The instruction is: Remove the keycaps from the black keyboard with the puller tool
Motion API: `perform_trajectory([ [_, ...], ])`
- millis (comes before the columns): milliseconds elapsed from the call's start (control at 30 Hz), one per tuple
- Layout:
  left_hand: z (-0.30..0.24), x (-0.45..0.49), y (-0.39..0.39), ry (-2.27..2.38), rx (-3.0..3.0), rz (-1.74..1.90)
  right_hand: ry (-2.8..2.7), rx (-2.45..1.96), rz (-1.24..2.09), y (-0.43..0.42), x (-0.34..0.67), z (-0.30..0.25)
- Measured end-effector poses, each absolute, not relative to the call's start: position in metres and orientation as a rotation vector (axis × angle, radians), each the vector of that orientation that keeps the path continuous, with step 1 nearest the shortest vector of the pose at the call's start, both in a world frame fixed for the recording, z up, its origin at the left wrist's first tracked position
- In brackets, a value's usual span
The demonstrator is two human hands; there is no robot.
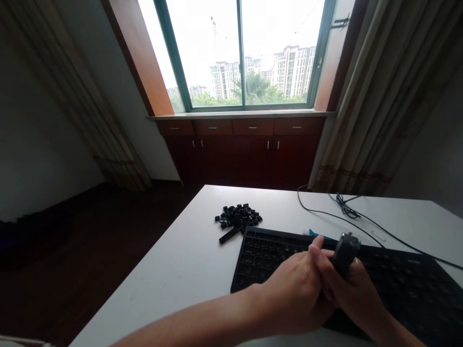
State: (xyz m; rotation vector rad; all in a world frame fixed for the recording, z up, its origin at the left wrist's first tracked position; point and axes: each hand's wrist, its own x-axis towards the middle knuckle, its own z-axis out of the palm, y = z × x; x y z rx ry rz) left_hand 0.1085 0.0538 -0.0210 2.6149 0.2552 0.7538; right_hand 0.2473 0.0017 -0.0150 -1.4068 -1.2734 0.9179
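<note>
Head view: right fingers [328, 271] wrap closed around a dark object [346, 253]; left fingers [318, 242] touch them, opening unclear.

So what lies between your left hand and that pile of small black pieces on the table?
The left part of the black keyboard lies between the left hand and the pile, as the head view shows.

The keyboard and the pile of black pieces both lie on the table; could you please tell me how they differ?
The keyboard is one wide, flat body, while the pile is a loose heap of small pieces. The keyboard is much larger than the pile. Both are black and rest on the white table.
</note>
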Motion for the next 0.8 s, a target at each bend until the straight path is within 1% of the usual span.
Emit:
perform_trajectory([
  [100,-0.041,0.110,0.055,0.358,2.746,0.892,-1.326,-1.330,0.924,0.004,0.245,-0.017],
  [267,-0.065,0.117,0.063,0.185,2.778,0.961,-1.181,-1.428,0.926,0.004,0.242,-0.023],
  [500,-0.060,0.119,0.062,0.246,2.677,0.921,-1.092,-1.417,0.899,0.002,0.238,-0.022],
  [633,-0.059,0.120,0.060,0.226,2.656,0.958,-1.090,-1.386,0.864,0.002,0.240,-0.022],
  [800,-0.056,0.119,0.056,0.360,2.711,0.822,-1.024,-1.335,0.789,0.009,0.245,-0.023],
])
